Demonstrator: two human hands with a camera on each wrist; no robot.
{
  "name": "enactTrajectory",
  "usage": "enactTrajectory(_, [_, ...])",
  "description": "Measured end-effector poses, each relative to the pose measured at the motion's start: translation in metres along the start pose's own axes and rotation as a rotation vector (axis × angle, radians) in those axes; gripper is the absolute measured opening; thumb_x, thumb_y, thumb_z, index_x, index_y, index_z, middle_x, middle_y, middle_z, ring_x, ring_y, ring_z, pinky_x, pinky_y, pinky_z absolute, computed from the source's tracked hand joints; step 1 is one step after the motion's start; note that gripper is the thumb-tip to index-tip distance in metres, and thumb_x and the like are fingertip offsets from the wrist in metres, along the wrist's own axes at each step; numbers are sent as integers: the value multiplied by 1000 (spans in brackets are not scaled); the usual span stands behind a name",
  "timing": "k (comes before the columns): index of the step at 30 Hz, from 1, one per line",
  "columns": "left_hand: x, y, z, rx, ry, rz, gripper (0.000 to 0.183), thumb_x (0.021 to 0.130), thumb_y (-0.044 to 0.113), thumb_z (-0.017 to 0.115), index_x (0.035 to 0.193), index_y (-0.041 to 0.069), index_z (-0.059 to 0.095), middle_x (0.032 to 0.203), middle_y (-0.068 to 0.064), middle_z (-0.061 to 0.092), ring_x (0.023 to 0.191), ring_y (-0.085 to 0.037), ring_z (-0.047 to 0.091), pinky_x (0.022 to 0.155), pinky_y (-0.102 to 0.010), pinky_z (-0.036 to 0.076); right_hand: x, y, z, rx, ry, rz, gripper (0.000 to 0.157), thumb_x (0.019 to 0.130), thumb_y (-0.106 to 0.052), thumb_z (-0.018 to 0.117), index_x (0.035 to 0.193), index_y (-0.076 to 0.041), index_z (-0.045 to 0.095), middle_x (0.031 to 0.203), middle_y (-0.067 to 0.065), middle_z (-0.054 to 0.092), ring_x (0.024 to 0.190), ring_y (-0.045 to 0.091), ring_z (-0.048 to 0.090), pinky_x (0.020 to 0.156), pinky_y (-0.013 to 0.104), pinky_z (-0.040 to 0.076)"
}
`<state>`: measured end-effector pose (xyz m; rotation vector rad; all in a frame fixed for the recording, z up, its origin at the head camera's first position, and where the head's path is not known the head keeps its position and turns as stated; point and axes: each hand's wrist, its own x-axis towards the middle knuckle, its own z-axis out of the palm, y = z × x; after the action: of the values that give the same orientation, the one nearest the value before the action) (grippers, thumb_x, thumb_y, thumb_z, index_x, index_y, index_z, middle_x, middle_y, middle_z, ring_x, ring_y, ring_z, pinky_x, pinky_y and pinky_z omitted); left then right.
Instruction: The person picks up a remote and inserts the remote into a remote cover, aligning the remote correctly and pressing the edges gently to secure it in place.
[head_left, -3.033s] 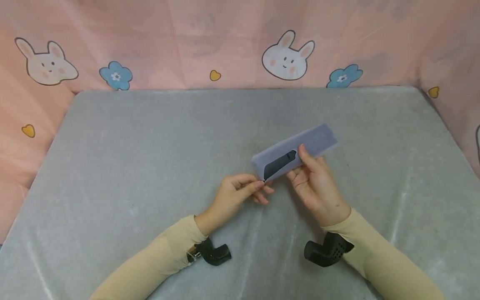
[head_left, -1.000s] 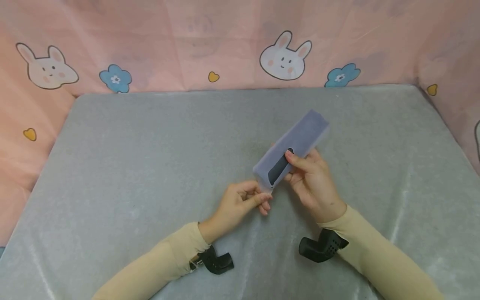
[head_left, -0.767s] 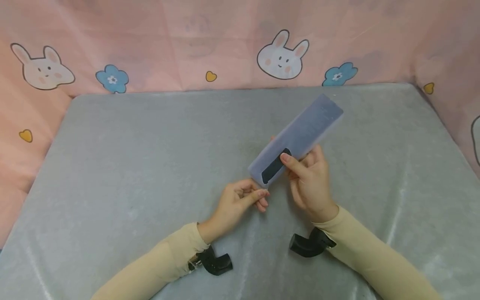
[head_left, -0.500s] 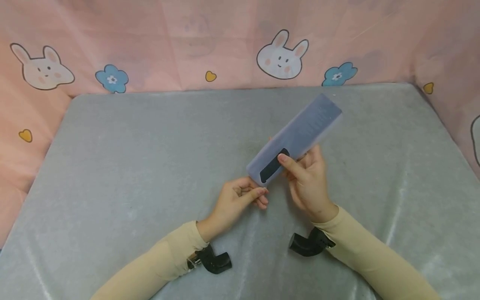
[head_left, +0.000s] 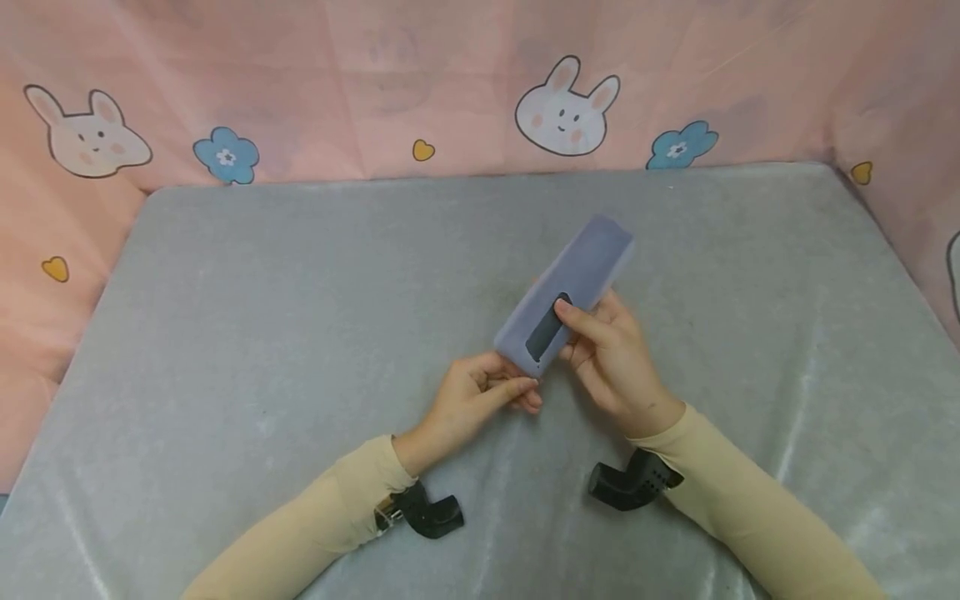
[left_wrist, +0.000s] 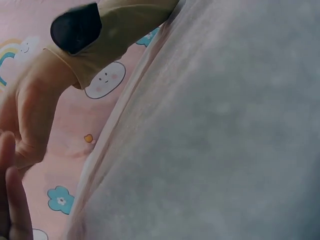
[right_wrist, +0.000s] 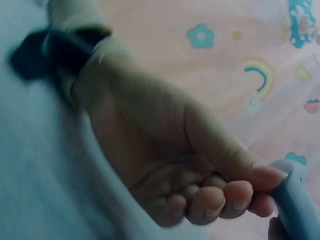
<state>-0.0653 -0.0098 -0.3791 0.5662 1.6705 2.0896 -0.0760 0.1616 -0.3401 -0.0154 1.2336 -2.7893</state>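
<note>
A long, slim lavender case point(head_left: 588, 258) with a dark grey elongated patch point(head_left: 543, 337) near its lower end is held slantwise above the table, its far end to the upper right. My right hand point(head_left: 626, 367) grips it by the middle, thumb lying over the patch's upper end and the other fingers behind. At the bottom corner my left hand point(head_left: 461, 408) pinches the case between thumb and forefinger. That pinch shows closely in the right wrist view, where the left hand point(right_wrist: 160, 125) meets the case's pale blue end point(right_wrist: 297, 205). The left wrist view catches the right hand point(left_wrist: 35, 115), but not the case.
A grey cloth-covered table point(head_left: 262, 333) lies under both hands. Behind it hangs a pink curtain point(head_left: 300, 92) printed with rabbits, flowers and hearts. Black wrist cameras, one under the left sleeve point(head_left: 427, 512) and one under the right sleeve point(head_left: 630, 483), hang close over the table.
The case has turned steeper since three seconds ago, and my right thumb has come over the dark patch. In the last half second its far end has swung left and down.
</note>
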Motion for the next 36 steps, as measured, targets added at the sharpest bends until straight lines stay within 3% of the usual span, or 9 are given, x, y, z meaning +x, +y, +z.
enactTrajectory(3, [0, 2, 1, 13, -4, 1, 10, 90, -12, 54, 90, -21, 56, 79, -36, 62, 68, -6, 65, 70, -41, 57, 0, -2, -2, 79, 24, 112, 43, 98, 3, 45, 137, -5, 29, 116, 14, 59, 103, 22, 63, 80, 35, 55])
enactTrajectory(5, [1, 3, 2, 20, 4, 0, 10, 90, -11, 54, 88, -21, 57, 76, -35, 62, 66, -6, 65, 68, -38, 57, -1, -1, -2, 88, 49, 109, 40, 99, 2, 45, 135, -5, 30, 114, 13, 60, 102, 21, 63, 79, 34, 55])
enactTrajectory(11, [-1, 1, 4, 12, -3, 9, 12, 90, -11, 55, 84, -21, 56, 70, -32, 62, 62, -7, 63, 64, -31, 56, -3, 3, 2, 12, 83, -88, 33, 95, 11, 47, 123, -4, 39, 107, 14, 65, 101, 24, 65, 79, 33, 55])
enactTrajectory(15, [-2, 1, 6, 7, 1, -3, 13, 91, -9, 55, 88, -21, 58, 73, -31, 63, 63, -7, 64, 65, -34, 57, -2, 4, 3, -106, 19, -236, 40, 91, 17, 48, 125, -1, 40, 110, 16, 62, 107, 29, 62, 88, 34, 52])
enactTrajectory(18, [0, 0, 6, -13, -9, -22, 15, 92, -8, 55, 94, -21, 58, 79, -32, 65, 69, -8, 67, 70, -39, 57, 1, 1, 2, -161, -36, -276, 43, 89, 20, 48, 126, 1, 40, 112, 16, 62, 107, 29, 62, 88, 33, 51])
enactTrajectory(23, [3, 4, 0, -32, -61, -48, 21, 93, -3, 54, 103, -22, 56, 92, -35, 64, 82, -26, 70, 77, -45, 55, 4, -6, -1, -234, -48, -125, 43, 89, 19, 46, 126, -1, 39, 106, 11, 67, 96, 22, 67, 77, 30, 56])
enactTrajectory(27, [2, 6, -6, 39, 2, -4, 28, 97, 10, 51, 98, -17, 58, 85, -30, 66, 76, -28, 69, 71, -40, 57, 5, -11, -4, -262, -74, -15, 49, 88, 20, 45, 131, -3, 38, 107, 10, 68, 100, 23, 66, 77, 32, 56])
enactTrajectory(31, [2, 7, -7, 201, 43, 106, 29, 99, 15, 51, 79, -6, 56, 64, -14, 63, 60, -14, 64, 61, -28, 52, 6, -15, -6, -272, -125, 26, 51, 87, 18, 48, 134, -1, 37, 107, 11, 68, 101, 24, 66, 77, 32, 56])
enactTrajectory(36, [1, 7, -7, 405, 33, 288, 37, 101, 20, 47, 67, 7, 49, 53, 0, 53, 51, -8, 53, 49, -24, 40, 7, -18, -7, -194, -140, 69, 28, 99, -3, 46, 128, -4, 46, 102, 11, 70, 95, 24, 68, 68, 33, 57])
